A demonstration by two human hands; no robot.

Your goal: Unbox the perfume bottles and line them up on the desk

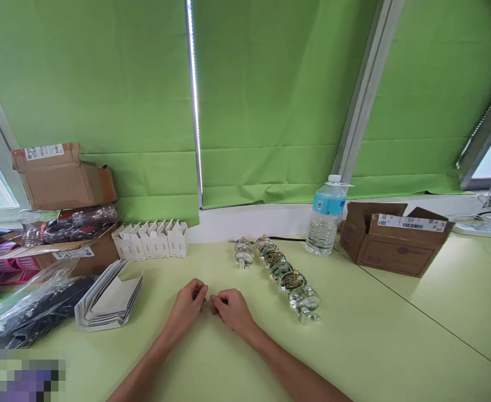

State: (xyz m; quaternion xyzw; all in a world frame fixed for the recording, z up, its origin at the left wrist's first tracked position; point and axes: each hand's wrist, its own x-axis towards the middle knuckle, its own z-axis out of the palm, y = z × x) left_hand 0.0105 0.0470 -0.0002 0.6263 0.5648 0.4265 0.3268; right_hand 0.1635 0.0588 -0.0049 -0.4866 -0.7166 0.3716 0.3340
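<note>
My left hand (190, 298) and my right hand (231, 307) rest on the table close together, a small gap between them. Both are closed with the fingers curled in, and nothing shows in either. Ahead and to the right of my right hand runs a slanting row of small round clear glass pieces (281, 270), some with gold-coloured tops. A shorter group of the same glass pieces (244, 252) stands just left of that row. To the left of my left hand lies a stack of flat white folded cartons (115, 301).
Several upright white boxes (152, 241) line the back left. Beyond the glass stand a large water bottle (326, 218) and an open brown carton (396, 245). At the left are a clear plastic bag with dark contents (40, 312) and stacked cardboard boxes (61, 181).
</note>
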